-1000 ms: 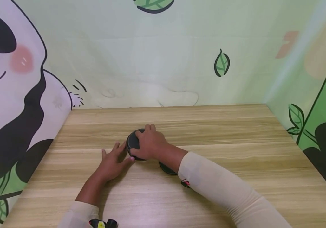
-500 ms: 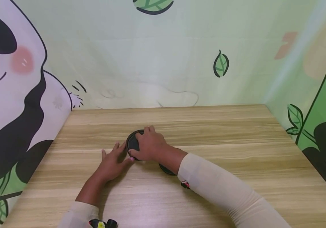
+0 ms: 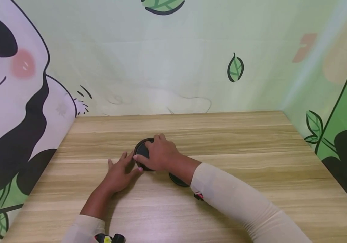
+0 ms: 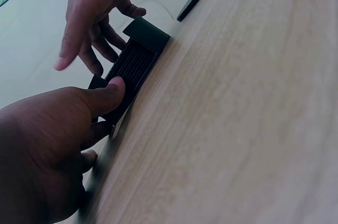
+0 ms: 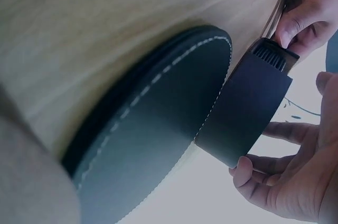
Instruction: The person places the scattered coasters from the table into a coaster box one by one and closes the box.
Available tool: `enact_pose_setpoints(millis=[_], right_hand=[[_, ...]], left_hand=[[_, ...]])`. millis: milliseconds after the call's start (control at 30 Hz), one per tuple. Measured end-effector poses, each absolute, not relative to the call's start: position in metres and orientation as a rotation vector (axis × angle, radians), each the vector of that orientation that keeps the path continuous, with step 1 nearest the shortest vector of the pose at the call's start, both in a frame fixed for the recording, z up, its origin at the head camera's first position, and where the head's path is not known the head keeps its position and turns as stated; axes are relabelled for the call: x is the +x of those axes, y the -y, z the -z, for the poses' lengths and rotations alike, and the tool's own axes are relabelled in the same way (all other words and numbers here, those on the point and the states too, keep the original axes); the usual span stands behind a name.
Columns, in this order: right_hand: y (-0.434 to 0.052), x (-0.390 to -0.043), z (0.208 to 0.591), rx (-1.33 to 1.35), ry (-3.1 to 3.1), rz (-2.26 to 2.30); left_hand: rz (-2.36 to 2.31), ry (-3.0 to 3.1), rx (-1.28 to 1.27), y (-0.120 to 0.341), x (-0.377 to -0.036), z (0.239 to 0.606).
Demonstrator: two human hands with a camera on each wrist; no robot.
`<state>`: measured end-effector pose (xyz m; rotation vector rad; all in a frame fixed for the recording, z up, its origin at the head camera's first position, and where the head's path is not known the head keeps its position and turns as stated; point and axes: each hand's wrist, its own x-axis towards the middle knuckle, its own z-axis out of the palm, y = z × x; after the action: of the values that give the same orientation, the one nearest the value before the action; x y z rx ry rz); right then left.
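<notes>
A short round black case (image 3: pixel 141 151) with a ribbed side stands on the wooden table (image 3: pixel 237 141). My right hand (image 3: pixel 158 153) lies over its top, fingers curled down round its rim. My left hand (image 3: pixel 120 171) rests flat on the table just left of it, fingers spread, thumb against its side. In the left wrist view the left thumb (image 4: pixel 108 93) presses on the ribbed case (image 4: pixel 132 71), and the right hand's fingers (image 4: pixel 95 20) hang over it. A flat black disc (image 5: pixel 153 134) with white stitching lies beside the case (image 5: pixel 248 110), under my right forearm.
The disc (image 3: pixel 177 180) peeks out from beneath my right wrist. Printed panda and leaf walls (image 3: pixel 161 67) close the table at the back, left and right. Bare wood stretches to the right of my arm and toward the front edge.
</notes>
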<state>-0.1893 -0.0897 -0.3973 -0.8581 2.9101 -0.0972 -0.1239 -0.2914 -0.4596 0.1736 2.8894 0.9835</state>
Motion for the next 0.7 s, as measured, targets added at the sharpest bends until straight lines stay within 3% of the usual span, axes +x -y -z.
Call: enact_pose_setpoints(millis=[700], right_hand=[[0.061,-0.188,0.380,-0.759,-2.797,0.428]], left_hand=[[-1.026,-2.862,0.166,0.291,-0.125,0.461]])
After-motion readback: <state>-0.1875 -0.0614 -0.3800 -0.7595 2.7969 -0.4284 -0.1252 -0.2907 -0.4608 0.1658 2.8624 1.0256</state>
